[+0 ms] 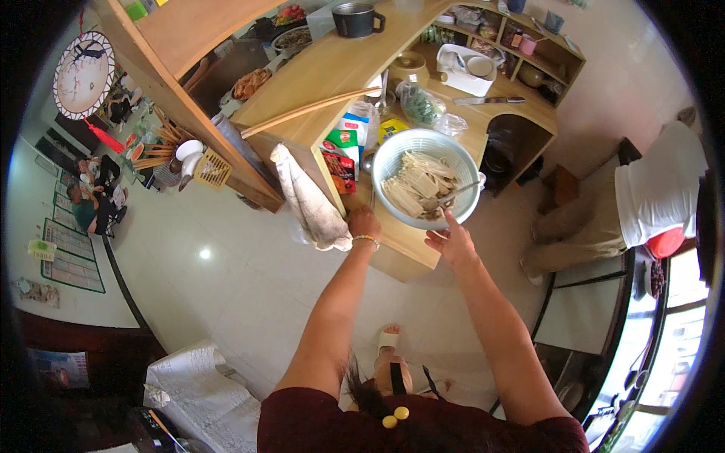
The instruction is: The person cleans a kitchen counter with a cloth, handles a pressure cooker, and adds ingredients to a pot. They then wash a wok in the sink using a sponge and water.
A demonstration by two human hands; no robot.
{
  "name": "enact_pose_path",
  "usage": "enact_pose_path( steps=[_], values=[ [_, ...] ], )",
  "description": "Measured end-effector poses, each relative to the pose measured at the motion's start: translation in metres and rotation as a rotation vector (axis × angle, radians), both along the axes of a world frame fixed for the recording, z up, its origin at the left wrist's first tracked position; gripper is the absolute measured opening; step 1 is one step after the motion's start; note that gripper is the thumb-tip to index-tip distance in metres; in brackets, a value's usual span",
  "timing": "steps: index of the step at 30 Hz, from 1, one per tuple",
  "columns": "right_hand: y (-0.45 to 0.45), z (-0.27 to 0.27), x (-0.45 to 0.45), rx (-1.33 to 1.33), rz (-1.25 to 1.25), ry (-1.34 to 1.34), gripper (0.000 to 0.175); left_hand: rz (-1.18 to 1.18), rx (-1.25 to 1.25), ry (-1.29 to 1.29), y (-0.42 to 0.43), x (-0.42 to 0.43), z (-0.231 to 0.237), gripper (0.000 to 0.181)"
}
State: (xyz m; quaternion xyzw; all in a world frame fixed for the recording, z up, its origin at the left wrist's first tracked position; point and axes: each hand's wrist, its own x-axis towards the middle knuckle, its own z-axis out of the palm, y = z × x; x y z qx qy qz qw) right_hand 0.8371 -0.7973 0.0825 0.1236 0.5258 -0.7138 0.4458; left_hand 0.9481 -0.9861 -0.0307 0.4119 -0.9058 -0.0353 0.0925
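Observation:
A pale blue-grey plastic bowl (380,170) sits on the wooden counter, holding enoki mushrooms (426,164), pale tofu-like slices (425,185) and darker pieces. A metal utensil (460,192) leans in the food, its handle towards the right rim. My right hand (457,246) is at the bowl's near rim, fingers spread, index fingertip against or just over it. At the counter's left edge, my left hand (365,222) is curled by a thin metal handle (372,195); whether it grips this is unclear. Beside that hand hangs a whitish cloth-like cover (308,201).
Seasoning packets (340,170) stand left of the bowl. Behind it are a bag of greens (419,105), a knife (489,101) and a white basin (467,71). Long wooden chopsticks (311,112) cross the upper ledge. A person in white (657,181) stands at right.

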Motion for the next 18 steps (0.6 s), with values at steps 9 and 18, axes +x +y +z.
enact_pose_path(
  steps=[9, 18],
  values=[
    [0.013, -0.007, -0.043, 0.213, -0.094, 0.103, 0.035, 0.073, 0.527, 0.473, -0.003, -0.001, 0.034, 0.028],
    [-0.03, -0.013, -0.014, 0.028, -0.116, 0.109, 0.037, -0.137, 0.88, 0.936, 0.045, 0.024, 0.123, 0.016]
  ],
)
